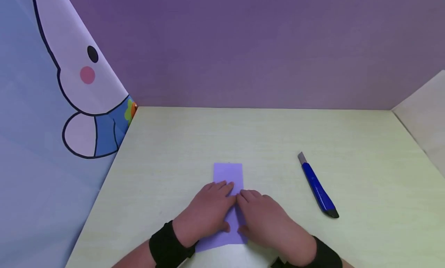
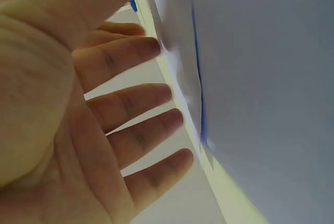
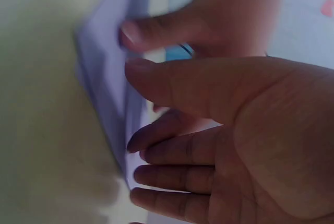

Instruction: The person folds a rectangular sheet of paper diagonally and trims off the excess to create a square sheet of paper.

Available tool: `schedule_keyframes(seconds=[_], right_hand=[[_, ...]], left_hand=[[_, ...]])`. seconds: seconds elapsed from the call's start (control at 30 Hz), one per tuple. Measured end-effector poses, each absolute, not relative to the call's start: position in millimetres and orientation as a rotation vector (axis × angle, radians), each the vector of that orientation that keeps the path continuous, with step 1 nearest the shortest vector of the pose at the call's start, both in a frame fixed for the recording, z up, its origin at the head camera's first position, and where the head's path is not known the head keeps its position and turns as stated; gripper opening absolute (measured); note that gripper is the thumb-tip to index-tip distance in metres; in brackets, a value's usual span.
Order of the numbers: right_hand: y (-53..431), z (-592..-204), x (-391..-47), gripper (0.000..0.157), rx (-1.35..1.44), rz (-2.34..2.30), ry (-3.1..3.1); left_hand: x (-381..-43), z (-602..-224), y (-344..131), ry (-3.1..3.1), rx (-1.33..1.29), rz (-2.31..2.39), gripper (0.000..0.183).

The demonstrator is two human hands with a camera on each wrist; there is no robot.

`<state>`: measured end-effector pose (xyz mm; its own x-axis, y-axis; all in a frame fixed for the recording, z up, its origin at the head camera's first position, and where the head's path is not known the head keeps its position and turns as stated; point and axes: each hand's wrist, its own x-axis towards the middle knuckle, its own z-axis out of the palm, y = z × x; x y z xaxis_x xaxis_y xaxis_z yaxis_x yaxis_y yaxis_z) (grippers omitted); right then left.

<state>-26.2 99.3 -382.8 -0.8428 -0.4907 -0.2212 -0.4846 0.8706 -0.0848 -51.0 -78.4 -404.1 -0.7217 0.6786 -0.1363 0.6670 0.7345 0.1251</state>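
Observation:
A folded strip of purple paper (image 1: 228,171) lies lengthwise on the table, its near end cut at a slant. My left hand (image 1: 208,212) rests on its left side with extended fingers on the sheet. From the other side, my right hand (image 1: 265,221) touches the strip's right edge, fingertips meeting the left hand's near the middle. In the left wrist view the paper (image 2: 266,88) shows layers with a narrow gap beside the straight fingers. The right wrist view has the paper (image 3: 104,67) at the thumb and fingertips, which look fairly straight.
A blue utility knife (image 1: 318,189) with its blade out lies on the pale table (image 1: 167,144) to the right of the hands. Behind stands a purple wall (image 1: 257,48); a cartoon-printed panel (image 1: 31,175) borders the left, and a white panel (image 1: 427,113) the right.

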Motion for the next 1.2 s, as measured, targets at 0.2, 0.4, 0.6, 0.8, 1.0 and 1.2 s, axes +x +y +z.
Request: schedule_keyframes(seconds=[0.2, 0.4, 0.6, 0.8, 1.0, 1.2], right_hand=[[88.9, -390.8, -22.9, 0.079, -0.759, 0.012, 2.756], [88.3, -393.6, -24.5, 0.068, -0.878, 0.072, 2.734], [89.4, -393.9, -24.4, 0.062, -0.900, 0.013, 2.722], [97.7, -396.2, -22.3, 0.062, -0.889, -0.046, 2.717], [106.2, -398.9, -22.8, 0.062, -0.894, -0.074, 2.696], [113.0, -397.6, -26.2, 0.060, -0.880, -0.042, 2.683]], left_hand=[[-48.3, -402.7, -80.9, 2.852, 0.956, 0.004, 0.068], [-38.5, -386.6, -85.8, 2.861, 0.677, -0.058, 0.064], [-29.7, -381.0, -83.4, 2.807, 0.535, -0.096, 0.050], [-22.4, -380.5, -74.2, 2.815, 0.524, -0.017, 0.041], [-21.3, -381.4, -67.1, 2.811, 0.496, 0.070, 0.041], [-25.3, -384.8, -61.4, 2.784, 0.485, 0.057, 0.041]])
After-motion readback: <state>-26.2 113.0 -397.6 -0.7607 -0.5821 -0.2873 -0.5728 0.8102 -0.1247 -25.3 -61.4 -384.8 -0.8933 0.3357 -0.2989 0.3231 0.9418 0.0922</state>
